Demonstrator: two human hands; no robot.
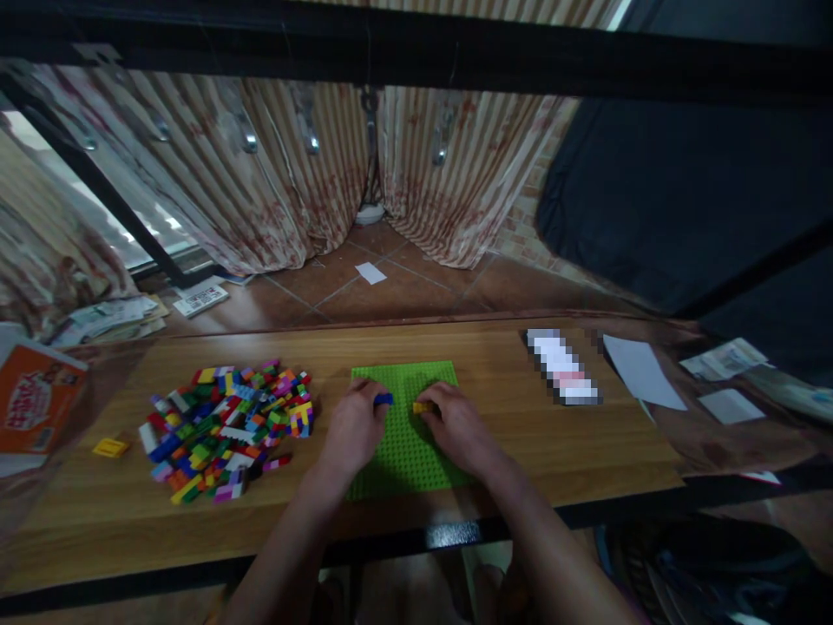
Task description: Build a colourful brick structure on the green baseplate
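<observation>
A green studded baseplate (407,469) lies on the wooden table in front of me. Over its left part, my left hand (357,425) pinches a blue brick (383,399) between thumb and fingers. My right hand (455,425) is above the right part, closed on a yellow brick (423,407). A short gap separates the two bricks, with green studs showing between them. Whether either brick touches the plate I cannot tell. To the left of the plate spreads a heap of mixed coloured bricks (221,425).
The wooden table (521,451) carries a yellow piece (110,447) left of the heap and a pixelated flat object (563,366) at the right. Papers (641,371) lie beyond the right end. An orange and white box (39,399) stands at the far left.
</observation>
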